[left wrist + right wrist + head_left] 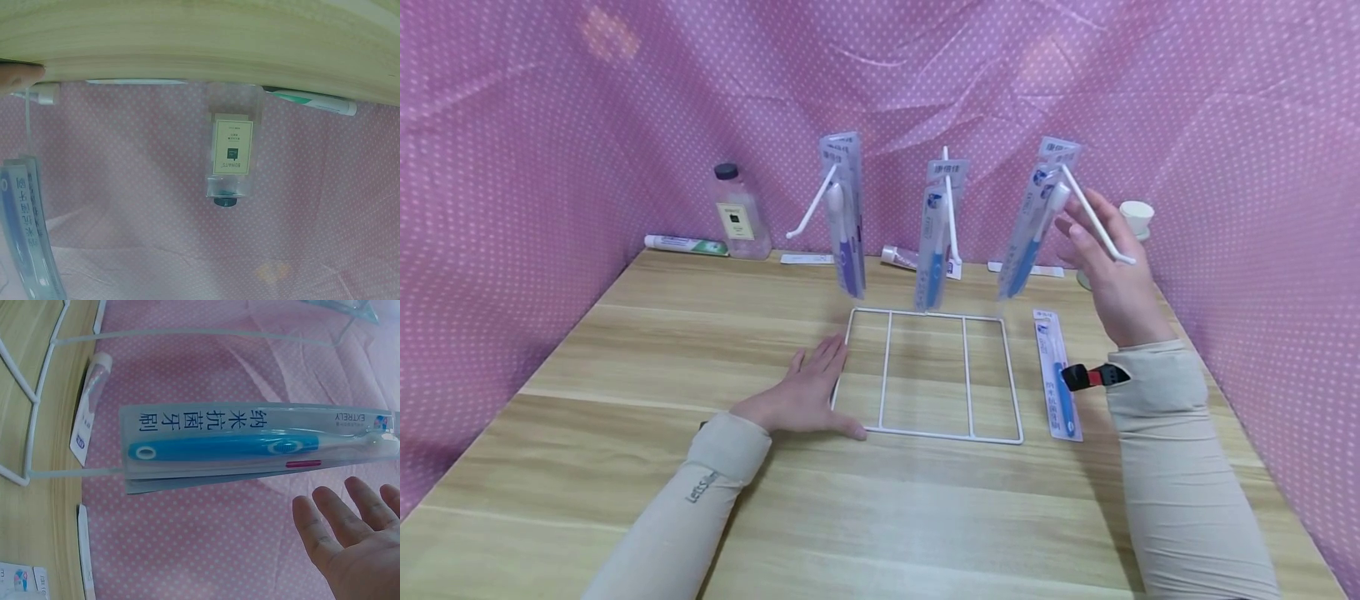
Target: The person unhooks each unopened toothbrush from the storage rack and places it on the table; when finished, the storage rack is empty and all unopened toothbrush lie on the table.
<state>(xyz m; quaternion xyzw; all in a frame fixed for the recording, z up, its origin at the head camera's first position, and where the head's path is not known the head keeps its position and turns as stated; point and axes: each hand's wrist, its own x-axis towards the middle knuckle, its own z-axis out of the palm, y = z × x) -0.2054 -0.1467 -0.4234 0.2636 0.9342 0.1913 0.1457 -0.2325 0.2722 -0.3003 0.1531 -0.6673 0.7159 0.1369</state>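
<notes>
A white wire rack (967, 375) stands on the table with three hooks, each carrying packaged toothbrushes. My left hand (805, 392) rests on the table at the left edge of the rack's base, fingers straight and thumb spread along the front corner. My right hand (1116, 275) is raised beside the right hook (1097, 218), fingers loosely extended and holding nothing. Blue toothbrush packs (212, 434) hang there, next to its fingertips. The middle hook bears another blue toothbrush pack (934, 250), and the left one purple toothbrush packs (847, 250).
One packaged blue toothbrush (1058, 375) lies on the table right of the base, by the right forearm. Along the back are a pink bottle with a black cap (741, 221), a green-and-white tube (685, 244), a pink tube (901, 257) and a white-capped container (1137, 218). Pink dotted cloth surrounds the table.
</notes>
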